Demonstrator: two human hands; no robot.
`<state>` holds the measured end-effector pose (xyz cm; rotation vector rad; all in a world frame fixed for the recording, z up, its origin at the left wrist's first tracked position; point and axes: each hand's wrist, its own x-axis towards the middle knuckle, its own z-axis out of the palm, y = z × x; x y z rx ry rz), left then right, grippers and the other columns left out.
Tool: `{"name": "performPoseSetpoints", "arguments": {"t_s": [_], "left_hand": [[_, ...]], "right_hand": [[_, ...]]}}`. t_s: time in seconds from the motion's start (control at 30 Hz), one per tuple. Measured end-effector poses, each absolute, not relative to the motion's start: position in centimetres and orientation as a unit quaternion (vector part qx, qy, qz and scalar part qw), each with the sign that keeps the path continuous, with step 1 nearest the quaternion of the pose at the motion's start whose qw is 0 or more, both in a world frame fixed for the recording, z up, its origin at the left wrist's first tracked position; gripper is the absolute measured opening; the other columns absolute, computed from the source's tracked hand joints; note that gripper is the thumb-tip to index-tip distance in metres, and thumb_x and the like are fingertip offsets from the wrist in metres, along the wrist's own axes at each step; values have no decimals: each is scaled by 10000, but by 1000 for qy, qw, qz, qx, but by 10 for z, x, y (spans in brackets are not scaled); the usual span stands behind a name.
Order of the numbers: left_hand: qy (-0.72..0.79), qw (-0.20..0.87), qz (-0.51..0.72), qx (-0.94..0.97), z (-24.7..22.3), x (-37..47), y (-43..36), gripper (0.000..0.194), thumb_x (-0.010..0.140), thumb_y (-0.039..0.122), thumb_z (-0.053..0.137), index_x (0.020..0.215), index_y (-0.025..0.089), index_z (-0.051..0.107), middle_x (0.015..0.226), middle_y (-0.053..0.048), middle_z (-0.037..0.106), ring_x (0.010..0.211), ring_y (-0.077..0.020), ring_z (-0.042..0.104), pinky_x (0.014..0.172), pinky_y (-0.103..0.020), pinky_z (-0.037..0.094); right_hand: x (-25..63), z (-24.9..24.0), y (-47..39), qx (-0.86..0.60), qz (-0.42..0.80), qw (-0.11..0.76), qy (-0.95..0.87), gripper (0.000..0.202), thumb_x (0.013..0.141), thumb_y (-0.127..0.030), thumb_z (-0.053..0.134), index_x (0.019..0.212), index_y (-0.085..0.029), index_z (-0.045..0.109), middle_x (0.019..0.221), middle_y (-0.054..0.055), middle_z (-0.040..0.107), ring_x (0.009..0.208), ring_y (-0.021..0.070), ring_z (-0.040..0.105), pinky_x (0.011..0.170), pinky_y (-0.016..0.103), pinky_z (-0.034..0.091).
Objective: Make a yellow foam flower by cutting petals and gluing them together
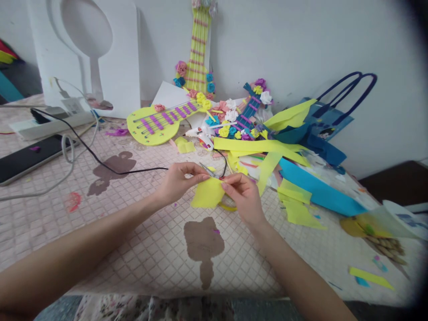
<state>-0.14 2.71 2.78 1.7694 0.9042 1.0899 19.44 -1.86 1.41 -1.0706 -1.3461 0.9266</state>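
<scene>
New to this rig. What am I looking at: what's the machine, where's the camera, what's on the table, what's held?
No machine here: a person works with two bare hands. The single picture comes from a camera worn on the head, looking forward and down.

The left hand and right hand pinch the upper edge of a thin yellow piece between them.

On the patterned cloth lie a phone, a yellow guitar-shaped craft, a glue gun, a blue strip and yellow scraps. Another yellow guitar shape stands upright near the wall.
</scene>
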Motion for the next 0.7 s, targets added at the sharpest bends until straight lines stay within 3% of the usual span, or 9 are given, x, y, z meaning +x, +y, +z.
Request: {"name": "performPoseSetpoints", "arguments": {"t_s": [0.17,0.3,0.47,0.7], "left_hand": [[332,459,426,706,31,0,26,245,769,349,678,908,147,667,919,-67,704,838,-161,643,780,-274,502],[332,482,422,692,28,4,25,207,753,338,687,785,136,656,803,-49,693,734,-139,630,707,-259,513],[337,499,425,676,22,2,28,200,752,328,686,751,133,644,745,-35,678,672,-120,607,624,-229,496],[340,467,421,699,23,0,30,200,768,337,670,769,137,664,777,-52,694,716,-143,631,657,-250,512]], "right_hand": [[195,13,-18,-455,419,562,-549,125,751,-297,698,766,-220,601,790,0,630,732,126,581,698,268,479],[194,14,-18,-448,419,559,-558,128,753,-296,694,773,-219,594,795,5,627,732,128,580,690,271,484],[193,17,-19,-440,424,549,-570,242,724,-285,722,920,-241,586,899,4,610,787,128,575,732,272,487],[197,14,-18,-483,383,541,-572,111,784,-321,654,796,-216,621,805,20,636,750,149,589,731,301,491]]}}
